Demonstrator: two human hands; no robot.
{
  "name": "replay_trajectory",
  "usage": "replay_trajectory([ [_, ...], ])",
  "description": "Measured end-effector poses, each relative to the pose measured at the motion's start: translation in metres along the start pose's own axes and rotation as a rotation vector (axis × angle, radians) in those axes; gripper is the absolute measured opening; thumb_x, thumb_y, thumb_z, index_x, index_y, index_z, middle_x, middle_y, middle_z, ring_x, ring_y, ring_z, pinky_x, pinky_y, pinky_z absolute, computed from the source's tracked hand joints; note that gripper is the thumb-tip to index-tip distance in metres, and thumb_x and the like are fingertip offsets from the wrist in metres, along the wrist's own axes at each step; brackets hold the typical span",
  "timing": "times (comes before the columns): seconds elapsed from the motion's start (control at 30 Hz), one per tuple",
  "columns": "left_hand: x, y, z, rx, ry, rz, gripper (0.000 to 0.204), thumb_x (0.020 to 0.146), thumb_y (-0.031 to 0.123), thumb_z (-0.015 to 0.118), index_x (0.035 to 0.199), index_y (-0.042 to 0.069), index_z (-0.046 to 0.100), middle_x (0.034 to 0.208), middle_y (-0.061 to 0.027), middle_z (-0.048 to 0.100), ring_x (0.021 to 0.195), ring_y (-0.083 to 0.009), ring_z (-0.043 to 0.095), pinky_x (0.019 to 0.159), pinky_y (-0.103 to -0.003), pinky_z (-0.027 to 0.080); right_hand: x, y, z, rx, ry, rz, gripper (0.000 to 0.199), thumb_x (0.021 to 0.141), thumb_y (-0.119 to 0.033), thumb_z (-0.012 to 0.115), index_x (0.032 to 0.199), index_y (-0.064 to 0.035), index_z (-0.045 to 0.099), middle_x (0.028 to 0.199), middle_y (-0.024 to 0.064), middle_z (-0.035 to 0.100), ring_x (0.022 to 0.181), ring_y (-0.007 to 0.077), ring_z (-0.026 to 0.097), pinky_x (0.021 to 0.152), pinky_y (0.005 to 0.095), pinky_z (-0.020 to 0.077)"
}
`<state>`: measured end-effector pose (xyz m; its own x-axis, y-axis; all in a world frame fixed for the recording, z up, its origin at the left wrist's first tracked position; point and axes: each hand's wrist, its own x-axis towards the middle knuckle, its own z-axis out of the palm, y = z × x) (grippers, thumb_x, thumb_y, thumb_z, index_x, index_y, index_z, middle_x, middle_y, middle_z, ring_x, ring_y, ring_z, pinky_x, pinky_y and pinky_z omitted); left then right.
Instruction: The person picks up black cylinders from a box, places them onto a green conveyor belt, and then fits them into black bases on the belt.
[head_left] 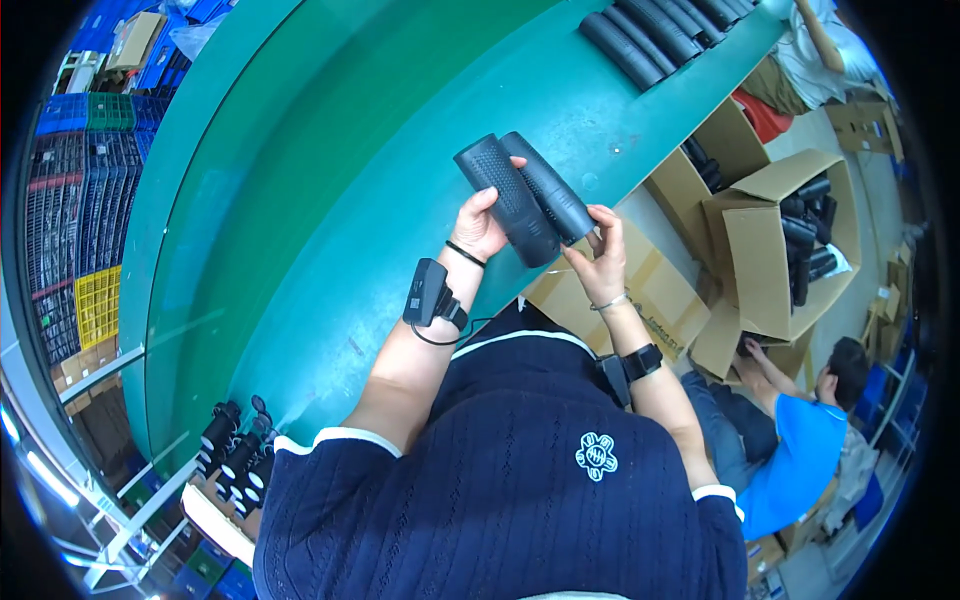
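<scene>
Above the green table, I hold two black cylinders with dotted, textured sides next to each other, both tilted. My left hand (484, 222) is wrapped round the left cylinder (508, 205), thumb on its near side. A fingertip shows between the two, and the other fingers are hidden behind. At the lower end of the right cylinder (550, 188), my right hand (600, 258) grips with thumb and fingers. The upper ends point away from me. Each wrist wears a strapped black device.
Similar black cylinders (640, 40) lie in a row on the green table (330, 290) at the far right. Open cartons (758, 262) with black parts stand on the right. A co-worker in a blue shirt (800, 465) sits nearby. Black pieces with round caps (235, 455) are at lower left.
</scene>
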<state>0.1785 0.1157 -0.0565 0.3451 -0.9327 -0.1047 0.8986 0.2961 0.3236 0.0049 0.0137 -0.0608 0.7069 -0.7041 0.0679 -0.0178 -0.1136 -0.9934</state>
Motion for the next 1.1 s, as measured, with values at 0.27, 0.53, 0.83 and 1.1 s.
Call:
replay_trajectory([
  [0.27, -0.012, 0.001, -0.015, -0.095, 0.345, 0.099, 0.043, 0.079, 0.030, 0.066, 0.112, 0.007, 0.053, 0.091, -0.0078, 0.059, 0.085, -0.0223, 0.059, 0.080, -0.042, 0.050, 0.008, -0.032, 0.000, -0.262, -0.153, -0.021, 0.065, 0.070, -0.007, 0.071, 0.128, -0.0074, 0.041, 0.130, 0.0094, 0.040, 0.123, 0.0244, 0.041, 0.101, 0.0399, 0.0360],
  [0.53, -0.004, -0.004, -0.007, 0.190, 0.632, 0.174, 0.032, 0.082, 0.024, 0.069, 0.105, 0.010, 0.052, 0.091, -0.0028, 0.054, 0.083, -0.0163, 0.055, 0.072, -0.036, 0.049, 0.011, -0.037, 0.042, -0.662, -0.287, -0.280, 0.068, 0.063, -0.017, 0.080, 0.120, -0.0034, 0.046, 0.110, 0.0139, 0.054, 0.105, 0.0283, 0.049, 0.094, 0.0397, 0.0365],
  [0.83, -0.017, 0.017, -0.005, 0.446, 0.711, 0.043, 0.066, 0.074, 0.058, 0.068, 0.120, 0.014, 0.049, 0.121, -0.0081, 0.051, 0.116, -0.0278, 0.044, 0.094, -0.064, 0.025, 0.016, -0.025, 0.030, 0.317, -0.317, 0.359, 0.059, 0.076, 0.003, 0.067, 0.128, -0.0035, 0.040, 0.111, 0.0070, 0.056, 0.095, 0.0127, 0.057, 0.082, 0.0253, 0.0468],
  [1.1, -0.012, 0.020, 0.006, 0.362, 0.745, 0.021, 0.062, 0.074, 0.050, 0.072, 0.117, 0.012, 0.049, 0.114, -0.0080, 0.052, 0.114, -0.0275, 0.045, 0.092, -0.063, 0.029, 0.011, -0.019, 0.035, 0.262, -0.329, 0.198, 0.068, 0.072, 0.008, 0.068, 0.131, -0.0023, 0.036, 0.123, 0.0099, 0.042, 0.115, 0.0187, 0.046, 0.096, 0.0322, 0.0422],
])
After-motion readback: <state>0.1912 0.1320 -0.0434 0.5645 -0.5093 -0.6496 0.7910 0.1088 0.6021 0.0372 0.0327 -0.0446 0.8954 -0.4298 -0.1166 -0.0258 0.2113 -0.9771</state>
